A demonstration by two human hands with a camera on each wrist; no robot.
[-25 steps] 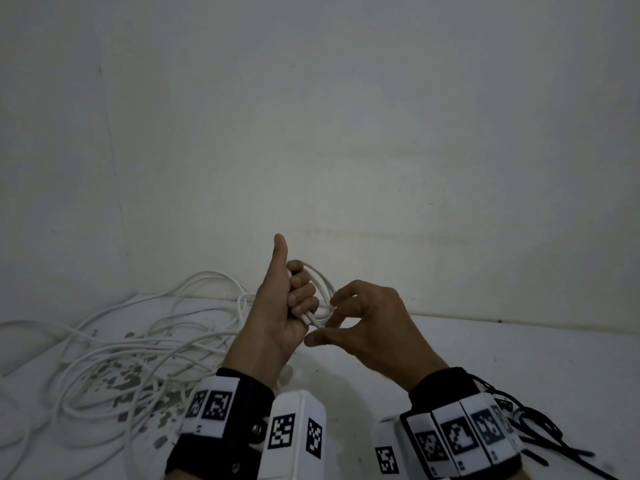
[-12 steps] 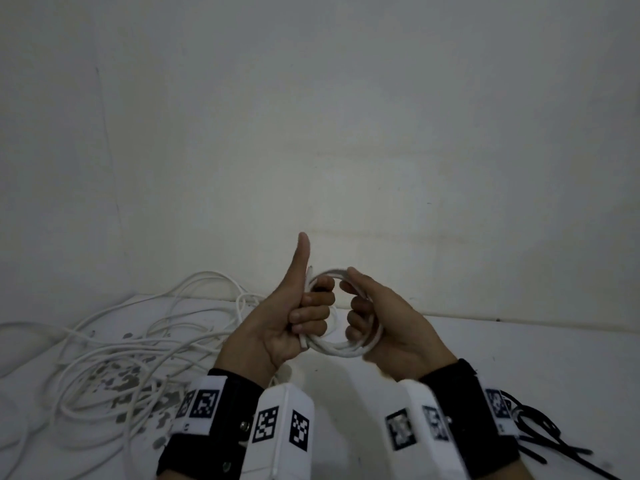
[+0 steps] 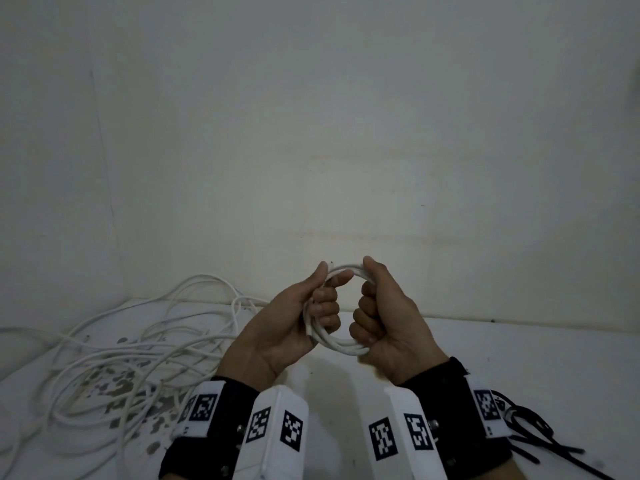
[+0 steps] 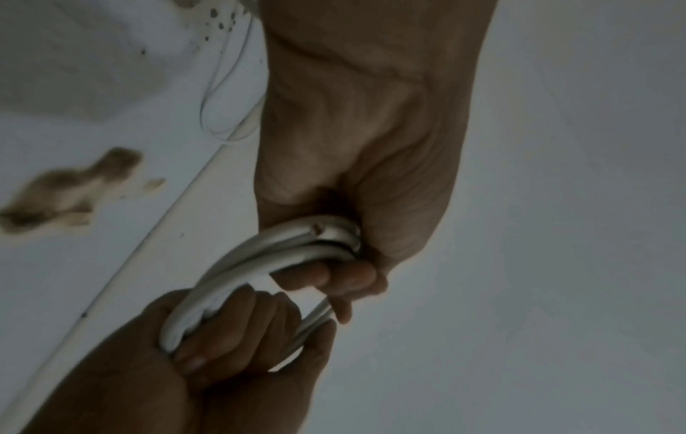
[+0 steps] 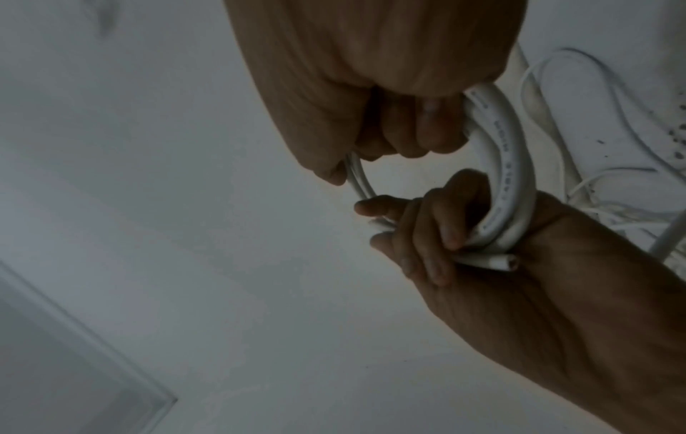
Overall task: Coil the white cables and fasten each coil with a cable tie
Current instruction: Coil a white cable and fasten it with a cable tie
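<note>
A small coil of white cable (image 3: 341,345) is held upright above the table between both hands. My left hand (image 3: 320,308) grips its left side, fingers curled through the ring and thumb laid along the top arc. My right hand (image 3: 370,313) grips the right side in a fist. In the left wrist view the coil (image 4: 282,255) runs from my left hand (image 4: 334,276) down into the right hand (image 4: 230,337). The right wrist view shows the coil (image 5: 508,164), my right hand (image 5: 400,138), the left hand (image 5: 438,235) and a cut cable end (image 5: 503,265).
A tangled heap of loose white cable (image 3: 121,358) lies on the left of the stained white table (image 3: 519,358). Black cable ties (image 3: 530,427) lie at the right, beside my right wrist. A pale wall stands close behind the table.
My right hand went from a pinch at the coil to a full grip on its right side. The left thumb, upright before, has folded onto the coil's top.
</note>
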